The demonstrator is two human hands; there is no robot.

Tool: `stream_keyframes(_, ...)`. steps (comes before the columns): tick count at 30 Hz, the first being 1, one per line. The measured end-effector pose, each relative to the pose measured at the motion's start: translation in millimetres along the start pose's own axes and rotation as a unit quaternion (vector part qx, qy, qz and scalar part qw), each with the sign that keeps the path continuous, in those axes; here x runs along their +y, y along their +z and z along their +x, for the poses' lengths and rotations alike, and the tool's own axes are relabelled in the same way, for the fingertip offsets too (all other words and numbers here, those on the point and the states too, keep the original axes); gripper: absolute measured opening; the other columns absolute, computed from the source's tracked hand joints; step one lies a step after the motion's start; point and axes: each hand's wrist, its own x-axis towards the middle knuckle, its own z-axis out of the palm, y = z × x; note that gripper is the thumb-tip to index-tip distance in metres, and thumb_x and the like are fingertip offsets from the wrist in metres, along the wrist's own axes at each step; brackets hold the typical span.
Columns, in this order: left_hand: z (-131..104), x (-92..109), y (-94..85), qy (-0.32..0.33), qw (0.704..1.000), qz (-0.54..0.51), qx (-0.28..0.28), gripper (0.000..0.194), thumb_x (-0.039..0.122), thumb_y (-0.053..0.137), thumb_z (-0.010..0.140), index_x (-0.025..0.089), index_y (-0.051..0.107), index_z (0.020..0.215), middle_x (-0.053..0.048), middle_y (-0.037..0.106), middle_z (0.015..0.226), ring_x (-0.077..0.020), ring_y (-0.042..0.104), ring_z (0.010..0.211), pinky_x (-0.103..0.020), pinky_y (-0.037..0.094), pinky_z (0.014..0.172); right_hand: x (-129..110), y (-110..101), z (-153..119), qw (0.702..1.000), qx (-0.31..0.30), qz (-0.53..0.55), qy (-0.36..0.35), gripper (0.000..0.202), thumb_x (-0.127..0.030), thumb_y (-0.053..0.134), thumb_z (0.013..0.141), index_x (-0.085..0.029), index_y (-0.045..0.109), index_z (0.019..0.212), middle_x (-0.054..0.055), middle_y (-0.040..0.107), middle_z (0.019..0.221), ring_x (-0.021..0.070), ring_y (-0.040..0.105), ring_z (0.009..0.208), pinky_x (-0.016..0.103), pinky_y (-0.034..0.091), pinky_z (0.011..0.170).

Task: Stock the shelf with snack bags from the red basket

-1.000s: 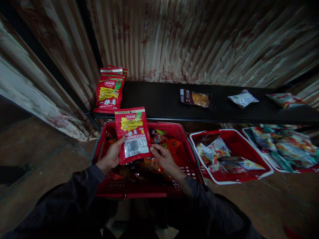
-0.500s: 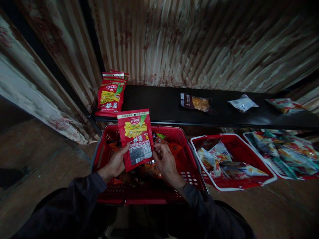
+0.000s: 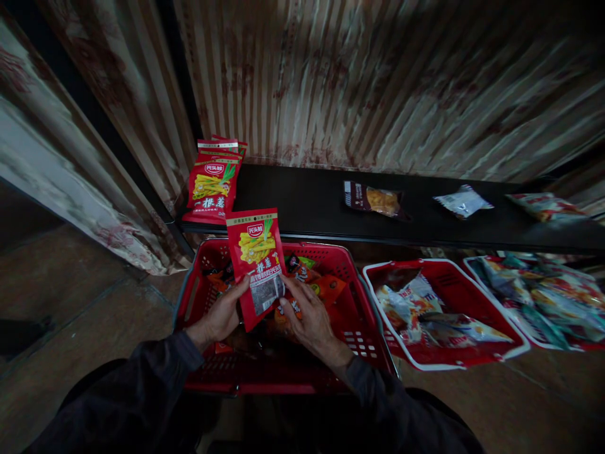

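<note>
A red snack bag (image 3: 256, 252) with yellow sticks and a green scallion printed on it is held up over a red plastic basket (image 3: 283, 381). My left hand (image 3: 222, 317) grips its left edge, thumb on the front. My right hand (image 3: 307, 315) holds its lower right edge, with the fingers laid over the front. Inside the basket, beneath the hands, lie orange snack bags (image 3: 329, 290) and other packets, partly hidden. Just beyond, several matching red bags (image 3: 212, 189) stand stacked at the left end of a black shelf (image 3: 297, 195).
On the shelf lie a brown-and-clear snack bag (image 3: 375, 200), a white packet (image 3: 463, 201) and a red-and-white packet (image 3: 543, 207). To the right, a white-rimmed red basket (image 3: 472, 271) and another basket (image 3: 520, 315) hold bags. A striped curtain (image 3: 302, 82) hangs behind.
My right hand has moved left onto the bag's front, its fingers now over the right edge. The bag has turned slightly. The view has shifted a little.
</note>
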Motion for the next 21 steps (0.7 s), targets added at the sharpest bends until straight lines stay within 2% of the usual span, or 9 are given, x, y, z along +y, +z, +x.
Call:
stream_keyframes(4, -4.4, -1.5, -2.4, 0.037, 0.996, 0.027, -0.07, 0.053, 0.051, 0.056, 0.082, 0.019, 0.056, 0.125, -0.009, 0.056, 0.132, -0.028, 0.042, 0.129, -0.042, 0.03, 0.11, -4.7, -5.9, 0.4, 0.993, -0.054, 0.1, 0.01, 0.055, -0.034, 0.049, 0.09, -0.028, 0.033, 0.142, 0.008, 0.048, 0.139, 0.023, 0.044, 0.127, 0.042, 0.037, 0.106)
stream_keyframes(8, -8.4, 0.3, 1.7, 0.066, 0.989, 0.047, -0.121, 0.053, 0.052, 0.049, 0.085, 0.029, 0.047, 0.133, -0.004, 0.04, 0.146, -0.027, 0.034, 0.134, -0.044, 0.031, 0.108, -6.4, -8.8, -0.4, 0.965, -0.126, 0.225, 0.05, 0.079, -0.05, 0.059, 0.081, -0.025, 0.022, 0.146, 0.009, 0.029, 0.151, 0.0264, 0.027, 0.138, 0.045, 0.025, 0.113)
stream_keyframes(10, -9.5, 0.9, 3.4, 0.071, 0.987, 0.065, -0.126, 0.051, 0.047, 0.05, 0.087, 0.033, 0.044, 0.135, -0.003, 0.037, 0.148, -0.0268, 0.035, 0.133, -0.044, 0.032, 0.106, -7.2, -9.3, -0.5, 0.951, -0.146, 0.264, 0.07, 0.091, -0.054, 0.065, 0.074, -0.024, 0.02, 0.146, 0.009, 0.026, 0.152, 0.0283, 0.025, 0.139, 0.047, 0.022, 0.113)
stream_keyframes(13, -10.8, 0.1, 2.6, 0.063, 0.987, 0.095, -0.115, 0.052, 0.038, 0.054, 0.087, 0.035, 0.041, 0.137, -0.003, 0.04, 0.146, -0.027, 0.038, 0.131, -0.044, 0.033, 0.105, -11.3, -11.5, 1.1, 0.934, -0.161, 0.308, 0.086, 0.097, -0.051, 0.071, 0.07, -0.024, 0.018, 0.147, 0.009, 0.03, 0.151, 0.0288, 0.029, 0.137, 0.047, 0.024, 0.112)
stream_keyframes(15, -12.2, -0.7, 1.3, 0.054, 0.986, 0.112, -0.109, 0.052, 0.036, 0.057, 0.086, 0.034, 0.043, 0.136, -0.004, 0.042, 0.145, -0.0278, 0.037, 0.132, -0.044, 0.033, 0.105, -15.0, -13.6, 2.8, 0.926, -0.153, 0.33, 0.1, 0.086, -0.045, 0.069, 0.074, -0.024, 0.024, 0.145, 0.008, 0.037, 0.147, 0.0272, 0.037, 0.133, 0.045, 0.029, 0.11)
stream_keyframes(18, -14.1, -0.1, 0.7, 0.068, 0.983, 0.137, -0.098, 0.049, 0.032, 0.061, 0.083, 0.031, 0.051, 0.131, -0.003, 0.035, 0.149, -0.029, 0.028, 0.137, -0.042, 0.035, 0.105, -17.0, -13.5, 4.1, 0.914, -0.105, 0.359, 0.156, 0.055, -0.04, 0.062, 0.081, -0.023, 0.048, 0.131, 0.007, 0.054, 0.133, 0.0246, 0.05, 0.122, 0.043, 0.035, 0.106)
stream_keyframes(21, -11.8, 3.0, 0.2, 0.092, 0.981, 0.163, -0.043, 0.054, 0.028, 0.066, 0.078, 0.032, 0.052, 0.13, -0.005, 0.035, 0.149, -0.0304, 0.029, 0.136, -0.042, 0.04, 0.1, -12.6, -6.9, 4.0, 0.87, -0.028, 0.425, 0.248, 0.038, -0.044, 0.063, 0.08, -0.023, 0.062, 0.111, 0.005, 0.065, 0.117, 0.0245, 0.058, 0.111, 0.043, 0.04, 0.102)
